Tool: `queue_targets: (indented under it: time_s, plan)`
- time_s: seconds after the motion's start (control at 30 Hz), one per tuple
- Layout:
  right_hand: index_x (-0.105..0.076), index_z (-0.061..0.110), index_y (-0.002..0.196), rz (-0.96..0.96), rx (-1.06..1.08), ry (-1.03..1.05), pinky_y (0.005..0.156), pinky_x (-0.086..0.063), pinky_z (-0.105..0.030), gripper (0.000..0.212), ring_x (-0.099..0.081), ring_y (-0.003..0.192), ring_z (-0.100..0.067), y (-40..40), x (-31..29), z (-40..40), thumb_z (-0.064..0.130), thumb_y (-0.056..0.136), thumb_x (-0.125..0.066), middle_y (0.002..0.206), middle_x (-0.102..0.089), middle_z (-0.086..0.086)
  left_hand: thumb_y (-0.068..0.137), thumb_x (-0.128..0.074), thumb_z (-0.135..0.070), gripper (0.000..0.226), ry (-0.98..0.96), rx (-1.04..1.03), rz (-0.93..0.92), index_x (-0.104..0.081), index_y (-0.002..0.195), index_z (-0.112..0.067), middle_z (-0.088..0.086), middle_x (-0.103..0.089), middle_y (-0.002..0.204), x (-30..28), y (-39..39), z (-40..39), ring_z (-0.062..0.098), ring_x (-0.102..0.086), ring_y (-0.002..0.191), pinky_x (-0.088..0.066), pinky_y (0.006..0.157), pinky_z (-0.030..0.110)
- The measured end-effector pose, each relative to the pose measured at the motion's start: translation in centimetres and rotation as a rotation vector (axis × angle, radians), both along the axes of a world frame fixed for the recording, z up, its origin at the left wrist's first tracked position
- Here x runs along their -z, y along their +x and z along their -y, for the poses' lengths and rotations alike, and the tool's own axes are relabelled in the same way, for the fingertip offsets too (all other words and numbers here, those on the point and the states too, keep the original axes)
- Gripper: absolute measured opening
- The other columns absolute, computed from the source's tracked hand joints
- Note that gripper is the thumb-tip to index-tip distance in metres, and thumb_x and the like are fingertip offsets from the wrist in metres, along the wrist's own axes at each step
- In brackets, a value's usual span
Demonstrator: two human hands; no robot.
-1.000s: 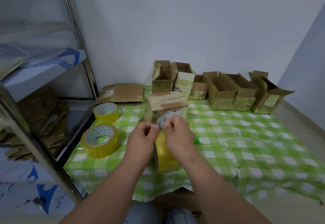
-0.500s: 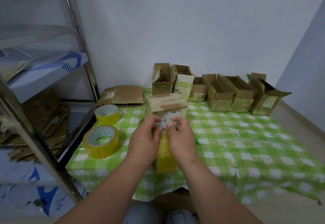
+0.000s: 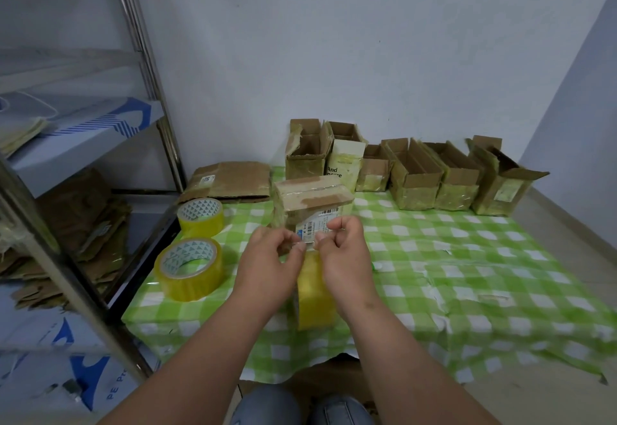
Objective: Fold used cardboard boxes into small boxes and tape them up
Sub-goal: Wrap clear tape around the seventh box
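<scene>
A small taped cardboard box (image 3: 312, 202) with a white barcode label stands on the green checked tablecloth (image 3: 450, 257). In front of it, my left hand (image 3: 270, 264) and my right hand (image 3: 344, 254) each pinch an end of a clear tape strip (image 3: 309, 241), stretched between their fingertips. A yellow tape roll (image 3: 314, 294) stands on edge below and between my hands; the strip seems to come from it.
Two more yellow tape rolls (image 3: 190, 267) (image 3: 200, 216) lie at the left. Flattened cardboard (image 3: 230, 181) lies behind them. A row of several open taped boxes (image 3: 414, 177) lines the wall. A metal shelf rack (image 3: 83, 157) with cardboard scraps stands at the left.
My hands have drawn slightly apart, stretching the tape strip between them in front of the box. The box and the rolls have not moved.
</scene>
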State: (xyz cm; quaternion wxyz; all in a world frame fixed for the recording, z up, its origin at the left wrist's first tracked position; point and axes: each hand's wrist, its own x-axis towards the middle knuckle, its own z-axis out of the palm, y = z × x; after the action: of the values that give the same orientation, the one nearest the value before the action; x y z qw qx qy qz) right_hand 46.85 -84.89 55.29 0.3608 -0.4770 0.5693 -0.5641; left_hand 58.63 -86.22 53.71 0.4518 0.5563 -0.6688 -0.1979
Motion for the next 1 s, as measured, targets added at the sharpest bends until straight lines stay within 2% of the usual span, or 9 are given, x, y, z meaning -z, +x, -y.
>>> queue_targets:
  time_s: [0.13, 0.23, 0.3, 0.4, 0.6, 0.73, 0.8, 0.93, 1.0]
  plan:
    - [-0.048, 0.032, 0.091, -0.008, 0.014, -0.013, 0.067, -0.045, -0.021, 0.021, -0.053, 0.069, -0.006, 0.0, 0.1, 0.1, 0.013, 0.097, -0.057, 0.081, -0.058, 0.003, 0.088, -0.071, -0.019, 0.017, -0.005, -0.001, 0.049, -0.061, 0.075, -0.026, -0.011, -0.04, 0.088, -0.7, 0.1, 0.1, -0.001, -0.045, 0.079, -0.033, 0.067, 0.004]
    - [-0.052, 0.04, 0.088, -0.104, 0.033, -0.007, 0.083, -0.049, -0.038, 0.022, -0.057, 0.073, -0.008, 0.0, 0.1, 0.0, 0.02, 0.095, -0.059, 0.072, -0.059, 0.013, 0.09, -0.068, -0.017, 0.02, -0.032, 0.009, 0.04, -0.058, 0.075, -0.025, -0.012, -0.041, 0.088, -0.7, -0.1, -0.1, -0.008, -0.046, 0.081, -0.033, 0.067, 0.003]
    - [-0.055, 0.044, 0.087, -0.332, 0.059, -0.006, 0.097, -0.039, -0.041, 0.02, -0.058, 0.094, -0.008, 0.2, 0.1, -0.2, 0.025, 0.091, -0.061, 0.086, -0.061, 0.019, 0.092, -0.065, -0.013, 0.022, -0.052, 0.015, 0.01, -0.056, 0.075, -0.023, -0.012, -0.042, 0.088, -0.5, -0.3, -0.1, -0.013, -0.045, 0.081, -0.033, 0.067, 0.002]
    - [-0.064, 0.041, 0.096, -0.551, 0.118, 0.008, 0.096, -0.022, -0.033, 0.013, -0.045, 0.112, -0.006, -0.1, 0.0, -0.7, 0.033, 0.086, -0.068, 0.112, -0.045, 0.016, 0.093, -0.063, -0.011, 0.022, -0.074, 0.014, 0.003, -0.055, 0.075, -0.022, -0.011, -0.043, 0.086, -0.3, -0.5, -0.3, -0.014, -0.046, 0.078, -0.033, 0.066, 0.003]
    - [-0.059, 0.038, 0.083, -0.337, -0.02, 0.077, 0.104, -0.038, -0.046, 0.009, -0.057, 0.095, -0.003, -0.8, 0.1, -0.3, 0.044, 0.086, -0.065, 0.102, -0.058, 0.016, 0.094, -0.062, -0.017, 0.031, -0.01, -0.029, -0.029, -0.05, 0.068, -0.028, -0.005, -0.049, 0.081, -0.2, -0.4, 0.0, -0.005, -0.047, 0.073, -0.032, 0.06, 0.009]
    - [-0.054, 0.048, 0.113, -0.108, -0.137, 0.224, 0.102, -0.043, -0.046, 0.063, -0.057, 0.11, -0.013, -1.1, 0.4, -0.8, 0.076, 0.057, -0.061, 0.108, -0.06, 0.019, 0.097, -0.059, -0.021, 0.026, 0.126, -0.21, -0.444, -0.056, 0.072, -0.013, 0.003, -0.056, 0.07, 0.3, -0.5, 0.1, 0.016, -0.048, 0.062, -0.041, 0.06, 0.032]
    - [-0.063, 0.039, 0.101, -0.146, -0.249, 0.255, 0.097, -0.047, -0.04, 0.058, -0.061, 0.1, -0.008, -1.5, 0.7, -1.0, 0.071, 0.053, -0.067, 0.098, -0.066, 0.017, 0.098, -0.058, -0.021, 0.026, 0.169, -0.264, -0.607, -0.058, 0.074, -0.01, 0.002, -0.056, 0.064, 0.4, -0.4, 0.2, 0.018, -0.048, 0.061, -0.041, 0.059, 0.033]
    - [-0.066, 0.024, 0.081, -0.306, -0.279, 0.167, 0.068, -0.044, -0.026, 0.013, -0.054, 0.068, -0.007, -1.8, 0.8, -1.2, 0.034, 0.08, -0.074, 0.066, -0.059, 0.013, 0.094, -0.064, -0.023, 0.02, 0.297, -0.246, -0.619, -0.067, 0.079, -0.011, 0.009, -0.067, 0.072, 0.9, 0.0, 0.6, 0.024, -0.059, 0.067, -0.054, 0.068, 0.043]
    - [-0.068, 0.022, 0.088, -0.532, -0.25, 0.092, 0.081, -0.04, -0.027, 0.012, -0.057, 0.076, -0.01, -1.9, 0.2, -1.1, 0.033, 0.085, -0.068, 0.071, -0.064, 0.008, 0.091, -0.066, -0.025, 0.022, 0.33, -0.261, -0.553, -0.069, 0.071, -0.015, 0.008, -0.069, 0.071, 1.1, 0.8, 1.1, 0.028, -0.065, 0.072, -0.058, 0.076, 0.046]
